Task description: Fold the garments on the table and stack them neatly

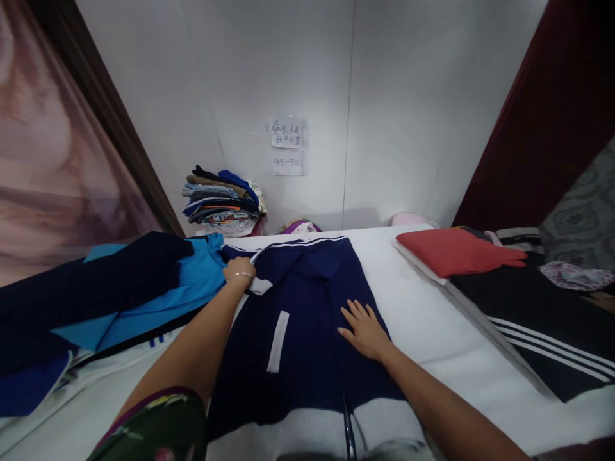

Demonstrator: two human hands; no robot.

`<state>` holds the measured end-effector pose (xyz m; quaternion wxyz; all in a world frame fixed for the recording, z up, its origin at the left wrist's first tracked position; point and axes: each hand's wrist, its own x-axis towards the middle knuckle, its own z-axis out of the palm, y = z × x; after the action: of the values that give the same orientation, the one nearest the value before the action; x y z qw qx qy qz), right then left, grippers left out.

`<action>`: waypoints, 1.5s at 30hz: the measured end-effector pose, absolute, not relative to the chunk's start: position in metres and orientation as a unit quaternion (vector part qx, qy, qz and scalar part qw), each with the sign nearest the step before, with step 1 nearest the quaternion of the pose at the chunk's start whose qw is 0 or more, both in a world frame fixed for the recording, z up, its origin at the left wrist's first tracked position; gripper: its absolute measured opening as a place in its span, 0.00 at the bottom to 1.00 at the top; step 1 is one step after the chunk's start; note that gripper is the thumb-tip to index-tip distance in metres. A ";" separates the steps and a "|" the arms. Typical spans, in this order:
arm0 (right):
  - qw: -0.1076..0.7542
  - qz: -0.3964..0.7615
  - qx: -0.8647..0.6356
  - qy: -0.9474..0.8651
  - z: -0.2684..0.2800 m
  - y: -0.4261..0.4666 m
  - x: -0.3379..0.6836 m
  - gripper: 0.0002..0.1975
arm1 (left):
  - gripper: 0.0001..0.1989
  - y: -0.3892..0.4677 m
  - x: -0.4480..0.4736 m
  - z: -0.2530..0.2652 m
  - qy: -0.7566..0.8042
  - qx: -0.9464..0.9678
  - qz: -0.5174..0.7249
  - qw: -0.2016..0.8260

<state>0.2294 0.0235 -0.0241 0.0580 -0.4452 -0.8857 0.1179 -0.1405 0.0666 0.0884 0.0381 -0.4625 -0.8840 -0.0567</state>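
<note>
"Grip first. State?"

"L hand (239,270): fingers curled tight on far-L edge of a navy cloth jacket (307,346) w/ long sleeves. Prob. pinching sleeve fabric; no way to tell exactly which fold. R hand (364,328): spread flat on same jacket, R of L hand & nearer the body."

"Step in hand?"

"Judging by pose, bringing sleeve inward w/ L, steadying w/ R. Next move prob. calls for laying that sleeve smooth w/o dragging the rest askew."

"How's the jacket look?"

"Spread out under & b/w both hands, fairly flat, some creases just R of L grip. Pale-grey cuff (260,287) right beside L hand. Narrow white stripes (312,243) along far edge, beyond both. Slim pale-grey pocket strip (277,341) b/w hands, slightly nearer. Wide pale-grey hem band (288,428) & dark zip (349,429) nearest, below R hand."

"Farther out?"

"L of L grip: loose bright-blue & navy cloth garments (196,282). Beyond it: multicoloured stack of folded clothes (223,202). Well R of R hand: red folded cloth garment (456,251), plus black cloth garment w/ 3 white stripes (523,307). Under it all: white sheet (423,333)."
</note>
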 end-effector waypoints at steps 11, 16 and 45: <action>0.076 0.134 -0.442 -0.884 -0.025 0.024 0.231 0.35 | 0.18 0.059 -0.089 0.266 -0.707 -0.619 -0.137 0.315; 0.134 0.186 -0.441 -0.868 -0.031 0.030 0.235 0.33 | 0.17 0.023 -0.015 0.268 -0.565 -0.730 -0.107 0.369; 0.207 0.426 -0.355 -0.806 0.012 0.114 0.066 0.26 | 0.15 0.050 -0.041 0.297 -0.667 -0.652 -0.327 0.153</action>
<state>0.0661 0.1141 0.0115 0.2073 -0.3545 -0.8059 0.4265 -0.0406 0.0496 0.2969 0.1527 -0.6519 -0.6668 -0.3273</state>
